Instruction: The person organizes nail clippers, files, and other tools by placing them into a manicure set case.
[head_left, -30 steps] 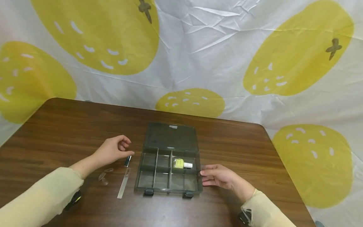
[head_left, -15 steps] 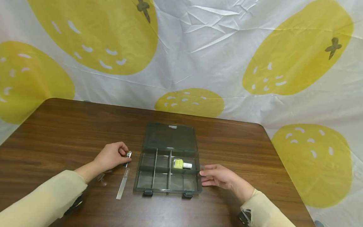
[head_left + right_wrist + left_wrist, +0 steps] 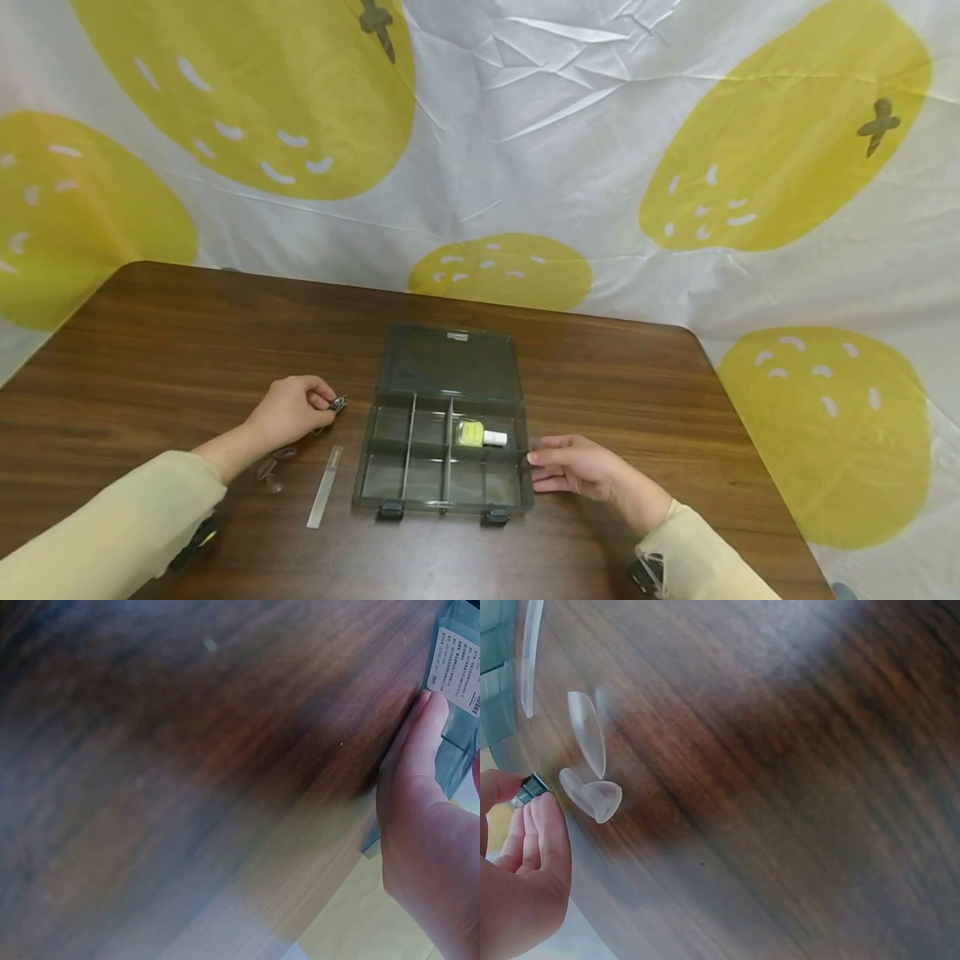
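Note:
My left hand [image 3: 291, 410] pinches a small metal nail clipper [image 3: 339, 404] between thumb and fingers, over the table left of the box. In the left wrist view the nail clipper [image 3: 532, 789] shows a dark side, mostly covered by the fingers. My right hand [image 3: 579, 468] rests against the right side wall of a smoky, see-through compartment box [image 3: 384, 479], its fingers fairly straight. That box lies with its lid [image 3: 453, 362] folded back. A yellow nail polish bottle [image 3: 472, 433] with a white cap lies in a rear compartment at the right.
A clear nail file [image 3: 324, 487] lies between my left hand and the box. Clear, curved, petal-shaped pieces [image 3: 589, 739] lie under my left wrist. A white curtain [image 3: 525, 150] with yellow fruit prints hangs behind the brown wooden table [image 3: 630, 367].
My left hand has taken hold of the nail clipper and turned it off the spot where it lay above the nail file. The right hand, box and bottle stay put.

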The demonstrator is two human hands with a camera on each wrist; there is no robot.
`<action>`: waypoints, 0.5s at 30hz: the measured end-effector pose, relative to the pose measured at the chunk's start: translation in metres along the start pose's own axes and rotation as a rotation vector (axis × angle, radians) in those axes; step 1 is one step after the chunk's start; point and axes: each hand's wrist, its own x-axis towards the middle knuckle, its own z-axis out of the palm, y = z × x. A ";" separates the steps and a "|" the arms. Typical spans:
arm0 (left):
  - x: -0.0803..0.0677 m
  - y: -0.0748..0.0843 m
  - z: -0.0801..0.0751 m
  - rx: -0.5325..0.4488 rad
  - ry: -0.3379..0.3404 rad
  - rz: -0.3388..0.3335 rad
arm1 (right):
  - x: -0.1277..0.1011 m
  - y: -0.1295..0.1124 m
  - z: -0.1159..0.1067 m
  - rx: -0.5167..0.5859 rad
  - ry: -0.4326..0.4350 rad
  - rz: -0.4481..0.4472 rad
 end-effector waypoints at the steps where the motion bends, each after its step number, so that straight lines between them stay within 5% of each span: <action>1: 0.000 0.000 -0.001 -0.005 0.002 -0.003 | 0.000 0.000 0.000 0.000 -0.001 0.000; 9: 0.003 0.009 -0.008 -0.058 0.008 -0.037 | 0.000 -0.001 0.001 -0.001 0.011 0.004; 15: 0.006 0.018 -0.011 -0.186 -0.043 -0.083 | -0.001 -0.001 0.002 0.002 0.014 0.000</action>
